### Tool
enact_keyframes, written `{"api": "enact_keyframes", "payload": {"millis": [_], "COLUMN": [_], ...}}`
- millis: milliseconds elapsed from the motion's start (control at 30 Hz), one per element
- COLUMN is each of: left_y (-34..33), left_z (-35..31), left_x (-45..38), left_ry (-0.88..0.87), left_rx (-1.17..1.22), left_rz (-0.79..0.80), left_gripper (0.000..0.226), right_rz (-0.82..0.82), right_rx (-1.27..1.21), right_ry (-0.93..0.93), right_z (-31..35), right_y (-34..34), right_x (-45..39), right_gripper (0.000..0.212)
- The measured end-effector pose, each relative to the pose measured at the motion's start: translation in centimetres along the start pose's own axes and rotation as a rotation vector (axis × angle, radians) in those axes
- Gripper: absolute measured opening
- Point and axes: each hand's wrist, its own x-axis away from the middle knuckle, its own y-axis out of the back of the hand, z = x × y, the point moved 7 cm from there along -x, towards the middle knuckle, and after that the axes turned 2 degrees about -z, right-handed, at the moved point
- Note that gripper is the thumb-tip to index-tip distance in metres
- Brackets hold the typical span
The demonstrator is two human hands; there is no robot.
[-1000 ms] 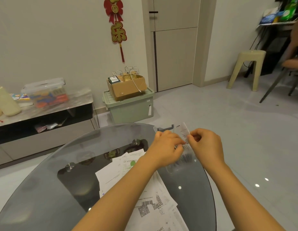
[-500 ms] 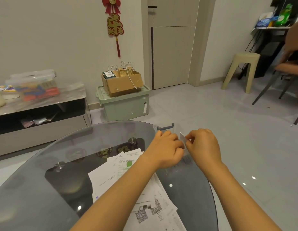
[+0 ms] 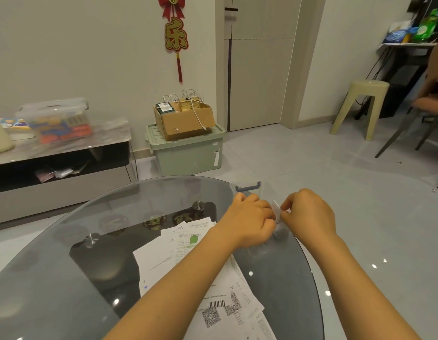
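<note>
A small white paper slip [image 3: 276, 209] stands between my two hands above the right rim of the round glass table [image 3: 53, 278]. My left hand [image 3: 249, 222] pinches it from the left with curled fingers. My right hand [image 3: 308, 214] pinches it from the right with thumb and fingertips. Only a narrow edge of the slip shows; the rest is hidden by my fingers. A clear plastic box with a blue-grey handle [image 3: 247, 186] sits just beyond my hands, below the table rim.
A pile of printed papers [image 3: 178, 244] with barcodes and QR codes lies on the table under my left forearm. Beyond stand a low TV cabinet [image 3: 61, 168], a green storage bin [image 3: 188, 153] bearing a cardboard box [image 3: 186, 119], a beige stool [image 3: 360, 106] and a chair [image 3: 423, 111].
The slip was wide and visible above my fingers a second ago; now it is folded or gathered small between both hands. My hands stay close together over the table's rim.
</note>
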Motion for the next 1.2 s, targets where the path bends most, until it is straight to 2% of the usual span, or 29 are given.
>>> {"api": "enact_keyframes", "payload": {"millis": [200,300,433,567,700,934,1200], "left_y": [0.1,0.0,-0.3,-0.3,-0.4,-0.5,-0.5], "left_z": [-0.8,-0.7,-0.6,-1.1,-1.7,-1.9,-1.8], "left_x": [-0.3,-0.6,-0.6,-0.8,-1.0,-0.9,-0.7], "left_ry": [-0.054,-0.043,-0.065,-0.107,-0.121,-0.109,-0.137], "left_rx": [-0.015,-0.013,-0.039,-0.038,0.006,-0.112,-0.102], "left_rz": [0.039,0.063,0.055,0.047,0.085,0.105,0.0], "left_gripper": [0.052,0.051,0.052,0.059,0.052,0.067,0.082], "right_rz": [0.036,-0.024,-0.126,-0.139,-0.128,-0.104,-0.064], "right_rx": [0.092,-0.014,-0.17,-0.231,-0.243,-0.203,-0.088], "right_ry": [-0.005,-0.036,-0.066,-0.056,-0.038,-0.028,0.004], "right_z": [-0.1,-0.4,-1.4,-1.9,-2.1,-1.9,-1.1], "right_y": [-0.2,0.1,1.5,1.7,1.4,1.1,0.5], "right_x": [-0.2,-0.1,-0.1,0.1,0.0,0.1,-0.2], "right_gripper": [0.016,0.022,0.011,0.01,0.01,0.012,0.009]}}
